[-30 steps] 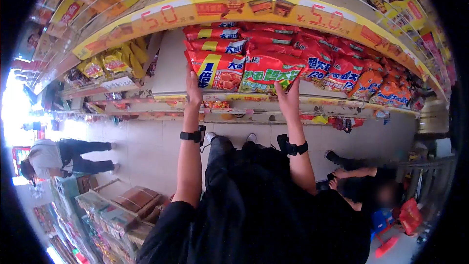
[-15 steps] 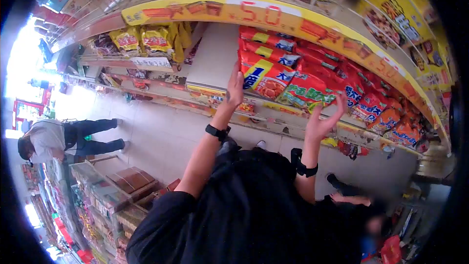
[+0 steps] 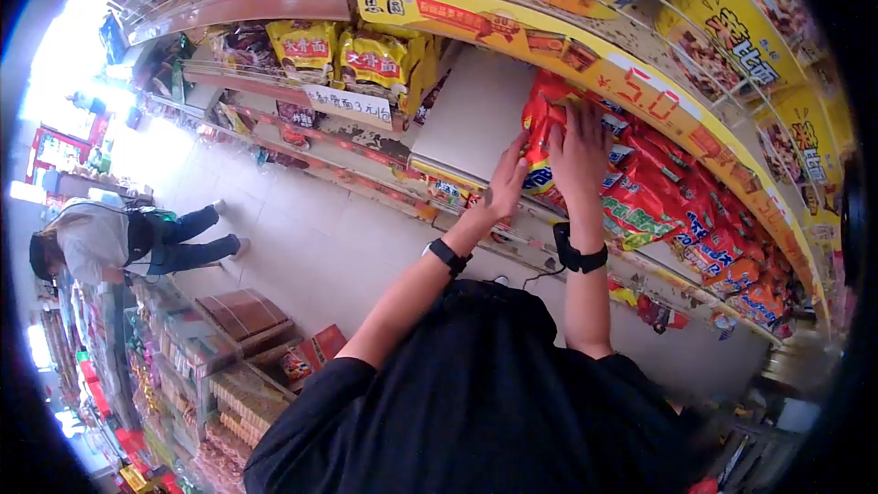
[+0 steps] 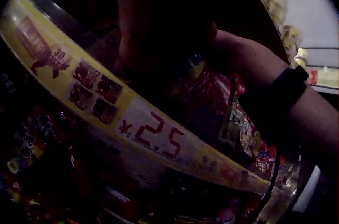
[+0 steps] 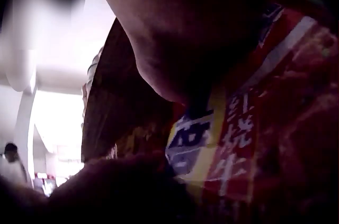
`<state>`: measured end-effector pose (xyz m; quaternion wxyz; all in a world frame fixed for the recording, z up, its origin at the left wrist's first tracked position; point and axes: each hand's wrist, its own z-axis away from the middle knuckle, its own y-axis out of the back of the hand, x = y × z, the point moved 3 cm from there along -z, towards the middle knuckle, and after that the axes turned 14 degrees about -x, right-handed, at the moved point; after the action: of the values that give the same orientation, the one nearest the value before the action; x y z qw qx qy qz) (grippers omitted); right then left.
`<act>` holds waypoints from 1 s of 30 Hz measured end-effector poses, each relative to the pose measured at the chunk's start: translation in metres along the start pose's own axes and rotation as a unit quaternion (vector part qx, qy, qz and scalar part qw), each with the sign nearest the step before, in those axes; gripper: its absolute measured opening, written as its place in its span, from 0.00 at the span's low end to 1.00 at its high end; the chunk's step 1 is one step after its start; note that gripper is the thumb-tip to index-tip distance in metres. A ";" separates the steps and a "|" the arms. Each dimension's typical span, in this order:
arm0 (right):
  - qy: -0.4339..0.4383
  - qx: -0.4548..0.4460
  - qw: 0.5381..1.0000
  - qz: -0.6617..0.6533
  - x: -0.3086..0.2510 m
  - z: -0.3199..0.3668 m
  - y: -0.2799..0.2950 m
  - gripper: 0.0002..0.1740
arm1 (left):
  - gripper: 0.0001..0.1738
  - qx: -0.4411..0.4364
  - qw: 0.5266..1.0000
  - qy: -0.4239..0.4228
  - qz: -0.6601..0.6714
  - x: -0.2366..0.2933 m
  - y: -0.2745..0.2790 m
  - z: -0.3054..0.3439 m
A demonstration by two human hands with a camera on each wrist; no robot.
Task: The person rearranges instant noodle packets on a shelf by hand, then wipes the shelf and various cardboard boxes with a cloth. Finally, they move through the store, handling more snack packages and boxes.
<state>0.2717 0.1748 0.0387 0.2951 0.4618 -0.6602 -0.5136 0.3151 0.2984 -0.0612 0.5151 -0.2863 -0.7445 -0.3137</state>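
In the head view my right hand lies with extended fingers on top of the front red noodle packet at the left end of the red rows. My left hand is at that packet's left side, its fingers straight and close to the packet. The right wrist view is dark and shows the packet's printed front close beside the hand. A yellow price strip crosses the left wrist view in front of more packets. Green and red packets stand to the right of my right hand.
Yellow noodle packets sit on the shelf to the left, past a bare stretch of shelf. An upper shelf edge with price labels overhangs the rows. A person stands at the far left near stacked boxes.
The view has swung, so the red rows sit further right. My right hand has moved from the green-lettered packet leftward onto the front red packet, nearer my left hand.
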 end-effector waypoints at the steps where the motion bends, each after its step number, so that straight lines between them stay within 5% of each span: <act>1: 0.007 0.016 1.000 -0.002 0.000 0.000 0.001 0.27 | 0.33 0.002 1.000 0.001 -0.011 -0.002 0.001 0.000; 11: -0.007 0.001 1.000 0.003 0.001 0.000 -0.002 0.26 | 0.34 0.013 0.998 -0.022 0.049 -0.002 -0.004 -0.006; 14: -0.004 -0.019 1.000 -0.002 0.003 0.000 0.005 0.26 | 0.36 0.006 0.999 -0.035 0.006 0.003 -0.006 -0.007; 16: 0.058 -0.057 0.988 -0.131 0.006 0.005 0.016 0.28 | 0.36 -0.004 1.000 -0.005 -0.004 0.001 -0.006 -0.006; 19: 0.036 0.003 0.994 -0.104 0.007 0.029 0.044 0.31 | 0.36 0.005 0.999 0.024 -0.042 0.003 -0.006 -0.004; 30: 0.069 -0.017 0.993 -0.096 0.015 0.043 0.016 0.37 | 0.35 0.024 0.977 0.059 -0.202 0.006 -0.018 -0.002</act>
<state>0.2241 0.1794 0.0395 0.2977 0.5523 -0.5819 -0.5174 0.3011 0.2856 -0.0583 0.4910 -0.0982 -0.7624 -0.4099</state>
